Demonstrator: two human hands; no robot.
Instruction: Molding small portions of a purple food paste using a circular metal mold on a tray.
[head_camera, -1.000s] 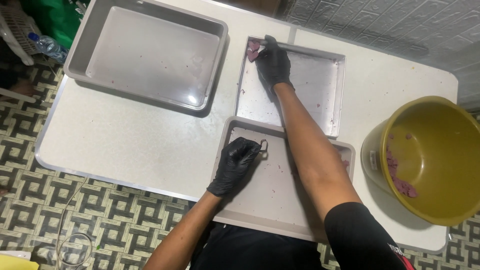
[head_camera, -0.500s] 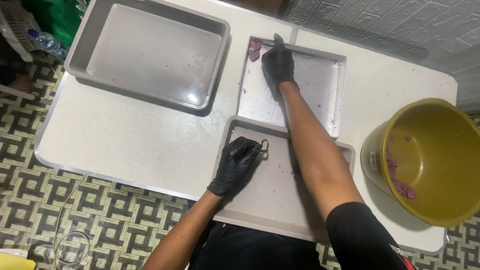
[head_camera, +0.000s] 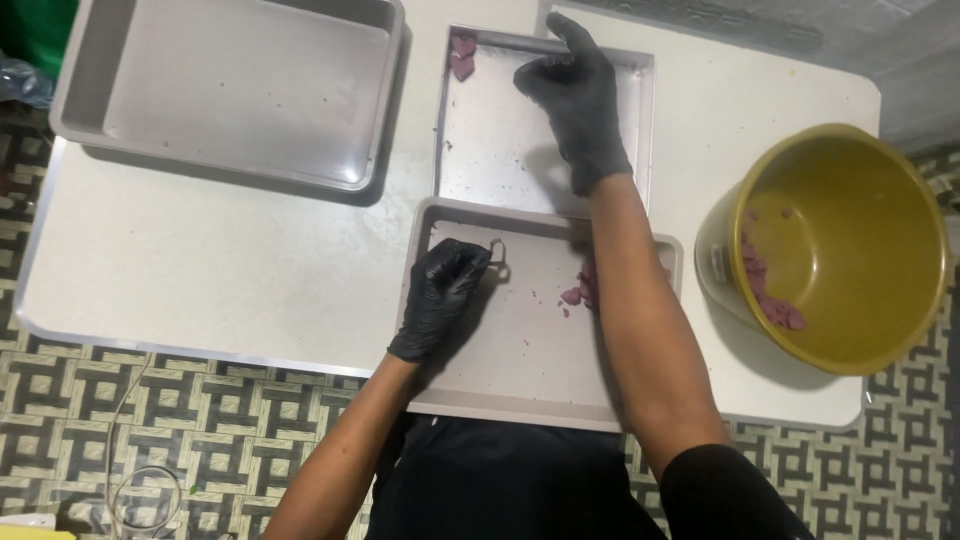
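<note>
My left hand, in a black glove, rests in the near shallow metal tray and grips a small metal ring-shaped cutter at its fingertips. My right hand, also gloved, hovers over the far shallow tray with its fingers loosely curled and nothing in them. Two small purple dough pieces lie in that tray's far left corner, left of the hand. Purple dough scraps lie in the near tray beside my right forearm.
A large deep metal tray sits at the back left of the white table. An olive-yellow bucket with purple scraps inside stands at the right edge. Patterned floor and a loose cable lie below.
My right hand has drawn back to the right from the far tray's left corner, leaving the purple pieces there. My left hand has stayed put with the cutter.
</note>
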